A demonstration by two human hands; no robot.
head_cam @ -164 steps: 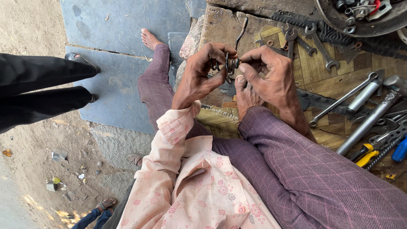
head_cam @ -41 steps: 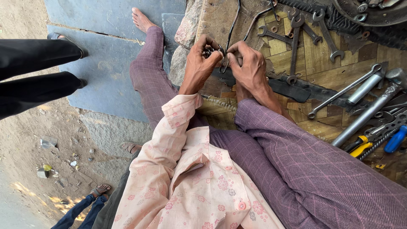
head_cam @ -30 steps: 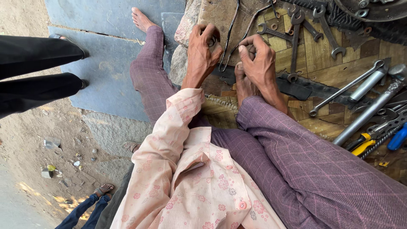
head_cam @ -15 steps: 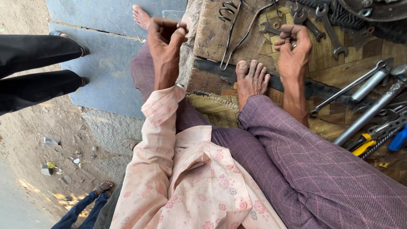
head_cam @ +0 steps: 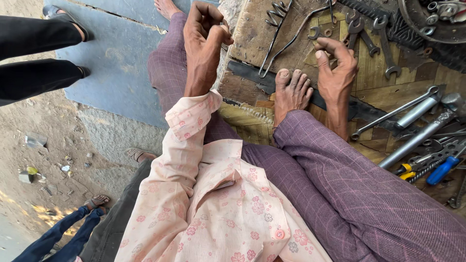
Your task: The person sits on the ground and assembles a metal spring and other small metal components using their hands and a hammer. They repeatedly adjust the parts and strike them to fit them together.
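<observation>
Left hand was raised over the left knee, fingers curled into a loose fist; whether anything sat inside it, can't tell. Right hand was down on the board, fingers bent and part-spread, tips on or just above a small ring spanner and a washer beside it. No firm grip visible on either.

Right foot lay bare on the board just left of that hand, toes on a dark flat bar. A bent wire spring lay above the foot. Open-end spanners sat just past the right hand, next to a toothed chain and a round metal part at the top edge. Further right: a long spanner, steel tubes, pliers with yellow grips, a blue-handled driver.

Someone else's legs in black trousers stood on the slab at left.

Risks, my read: the washer is small and loose, so a fingertip nudge could roll it off into the clutter or a board gap. Bare toes on the bar are close to the spanners; a dropped tool would land on them.
</observation>
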